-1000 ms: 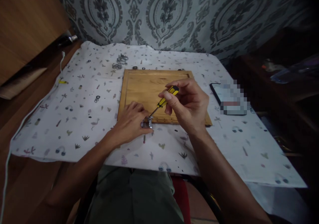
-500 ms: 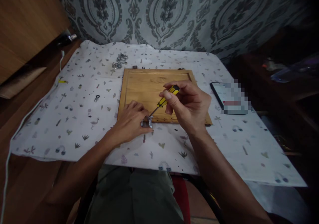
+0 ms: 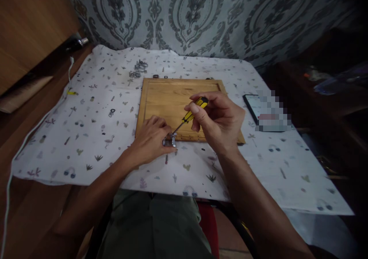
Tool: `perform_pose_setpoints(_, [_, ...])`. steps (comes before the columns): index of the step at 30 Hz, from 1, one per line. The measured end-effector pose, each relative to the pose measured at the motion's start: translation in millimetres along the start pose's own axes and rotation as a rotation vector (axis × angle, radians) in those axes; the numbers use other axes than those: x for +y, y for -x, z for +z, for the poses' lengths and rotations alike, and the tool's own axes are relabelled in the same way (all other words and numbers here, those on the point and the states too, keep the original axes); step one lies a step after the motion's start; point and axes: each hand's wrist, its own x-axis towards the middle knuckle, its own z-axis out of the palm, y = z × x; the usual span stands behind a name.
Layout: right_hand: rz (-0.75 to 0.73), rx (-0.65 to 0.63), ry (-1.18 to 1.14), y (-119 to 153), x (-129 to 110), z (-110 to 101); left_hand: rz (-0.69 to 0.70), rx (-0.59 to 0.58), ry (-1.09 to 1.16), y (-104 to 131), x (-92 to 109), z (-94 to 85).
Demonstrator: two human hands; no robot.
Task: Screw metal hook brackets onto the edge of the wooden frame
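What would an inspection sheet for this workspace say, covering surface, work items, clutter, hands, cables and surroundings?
Surface: table under a white printed cloth.
Work items: wooden panel lying flat; metal fitting at its near edge; yellow-and-black screwdriver, tip at the fitting.
Clutter: loose metal parts beyond the panel's far left corner; phone to the right, partly pixelated.
Left hand: holding the fitting against the panel.
Right hand: gripping the screwdriver handle.
Cables: white cable along the table's left side; none seen across the panel.
Surroundings: patterned backdrop behind; wooden furniture left; right side too dark for detail.
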Motion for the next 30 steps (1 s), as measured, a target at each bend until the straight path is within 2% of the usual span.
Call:
perform_pose_setpoints(11, [-0.001, -0.126, -0.026, -0.8, -7.7, -5.2, -0.009, 0.017, -0.01, 0.1, -0.3, 2.8])
perform_pose_setpoints(18, [-0.012, -0.036, -0.028, -0.5, -4.8, 0.4, 0.004, 0.063, -0.014, 0.5, -4.0, 8.8])
perform_pose_setpoints(30, [0.034, -0.16, -0.074, -0.5, -6.2, -1.7, 0.009, 0.06, 0.008, 0.8, -5.3, 9.5])
